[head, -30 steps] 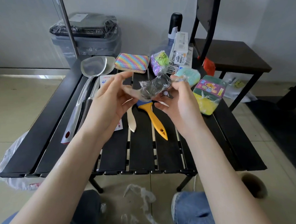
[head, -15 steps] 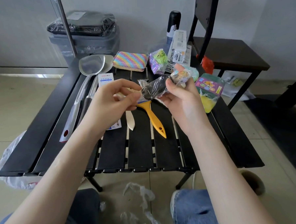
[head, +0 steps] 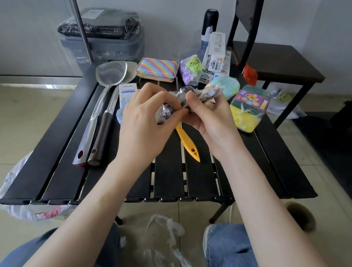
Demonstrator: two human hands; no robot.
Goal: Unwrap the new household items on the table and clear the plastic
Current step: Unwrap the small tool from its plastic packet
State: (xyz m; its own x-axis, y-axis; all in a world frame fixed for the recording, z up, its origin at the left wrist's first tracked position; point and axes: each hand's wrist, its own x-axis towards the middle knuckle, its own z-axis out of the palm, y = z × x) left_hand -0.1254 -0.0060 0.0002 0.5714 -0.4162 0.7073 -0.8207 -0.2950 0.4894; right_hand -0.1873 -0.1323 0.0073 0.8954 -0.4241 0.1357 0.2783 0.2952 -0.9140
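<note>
Down at the near edge of view, two knees in blue jeans [head: 228, 251], and between them loose plastic scraps [head: 168, 244] on the tiled floor. A white bag [head: 17, 194] slumps on the floor by the table's near left corner.

Over the middle of the black slatted table [head: 194, 183], both hands are up and working. The left hand [head: 144, 122] has fingers curled round the dark, shiny end of a wrapped item [head: 168, 111], thumb and fingertips pinching the film. The right hand [head: 209, 119] grips the other end, thumb pressed on top, where the crinkled clear wrap bunches out past the fingers. The item is held in the air between the two hands, off the table. What is inside, I cannot tell.

Under the hands lies a yellow handle [head: 189, 145], pointing at the near edge. On the left side, a steel spatula [head: 100, 108] and a dark-handled tool [head: 103, 129] lie side by side, heads toward the far edge, with a white card pack [head: 127, 95] just beside them. On the right edge, a scourer pack [head: 249, 107], green and yellow, in plastic. Behind the right hand, a pale blue sponge [head: 227, 86].

Along the far edge: a rainbow sponge [head: 157, 69], a purple pack [head: 190, 72], a white pack [head: 216, 57] propped upright, a black bottle [head: 211, 21]. Beyond the table, a grey bin [head: 103, 43] against the wall and a dark chair [head: 275, 60] on the right.
</note>
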